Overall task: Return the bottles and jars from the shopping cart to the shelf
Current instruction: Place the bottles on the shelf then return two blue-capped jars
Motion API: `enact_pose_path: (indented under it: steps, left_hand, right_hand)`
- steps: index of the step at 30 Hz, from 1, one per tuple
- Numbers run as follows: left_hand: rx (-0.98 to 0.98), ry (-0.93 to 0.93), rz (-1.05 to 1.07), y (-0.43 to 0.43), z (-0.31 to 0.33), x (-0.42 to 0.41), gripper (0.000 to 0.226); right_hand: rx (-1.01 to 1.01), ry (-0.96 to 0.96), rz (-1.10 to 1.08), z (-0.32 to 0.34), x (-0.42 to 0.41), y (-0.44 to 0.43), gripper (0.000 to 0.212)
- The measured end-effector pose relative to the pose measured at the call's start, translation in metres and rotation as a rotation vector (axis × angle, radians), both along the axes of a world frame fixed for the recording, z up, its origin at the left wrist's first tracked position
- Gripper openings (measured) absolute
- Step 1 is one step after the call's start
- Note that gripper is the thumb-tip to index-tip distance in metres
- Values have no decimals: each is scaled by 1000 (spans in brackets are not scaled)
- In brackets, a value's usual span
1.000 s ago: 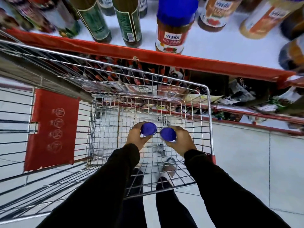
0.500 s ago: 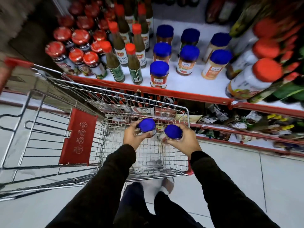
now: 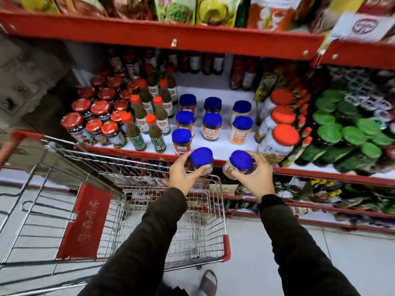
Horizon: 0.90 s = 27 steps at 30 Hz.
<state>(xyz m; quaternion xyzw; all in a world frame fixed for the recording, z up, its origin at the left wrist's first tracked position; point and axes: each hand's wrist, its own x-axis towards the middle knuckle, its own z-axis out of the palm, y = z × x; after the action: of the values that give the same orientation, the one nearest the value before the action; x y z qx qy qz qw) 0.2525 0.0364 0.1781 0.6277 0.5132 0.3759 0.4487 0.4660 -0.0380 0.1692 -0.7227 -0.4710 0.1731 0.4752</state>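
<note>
My left hand [image 3: 181, 175] grips a blue-lidded jar [image 3: 201, 158] and my right hand [image 3: 256, 178] grips a second blue-lidded jar [image 3: 241, 159]. Both jars are held at the red front lip of the white shelf [image 3: 218, 147], just above the far end of the wire shopping cart [image 3: 192, 221]. Several matching blue-lidded jars [image 3: 181, 137] stand in rows on that shelf directly behind the held ones. The cart basket below my hands looks empty.
Left of the blue-lidded jars stand green sauce bottles with red caps [image 3: 136, 129] and red-lidded jars [image 3: 96, 122]. To the right are large white jars with orange lids [image 3: 277, 142] and green-capped bottles [image 3: 350, 133]. Another red shelf [image 3: 162, 37] runs overhead. My sandalled foot [image 3: 207, 283] is on the tiled floor.
Both hands have lifted the two jars up out of the cart to the shelf's front edge. My view has tilted upward, revealing the shelves.
</note>
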Motion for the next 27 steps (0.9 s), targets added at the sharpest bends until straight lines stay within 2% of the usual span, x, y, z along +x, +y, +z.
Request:
enact_pose_path:
  steps: [3, 7, 13, 17, 20, 24, 27]
  left_hand:
    - [8, -42, 27, 14, 11, 28, 64]
    - [-24, -68, 5, 36, 13, 58, 62]
    - [-57, 47, 43, 51, 1, 81, 63]
    - [-71, 42, 48, 54, -2, 84, 60]
    - [-76, 66, 49, 56, 1, 84, 59]
    - [-54, 45, 9, 46, 6, 76, 70]
    - [34, 48, -33, 32, 7, 59, 67]
  right_hand:
    - [34, -16, -64, 12, 19, 16, 55]
    - [-7, -22, -37, 19, 32, 36, 55]
    - [-139, -9, 0, 14, 38, 54, 55]
    - [-175, 15, -1, 14, 37, 59, 52]
    - [-187, 33, 41, 19, 35, 59, 58]
    - [-217, -132, 71, 22, 28, 50, 60]
    - [-196, -288, -17, 24, 10, 42, 62]
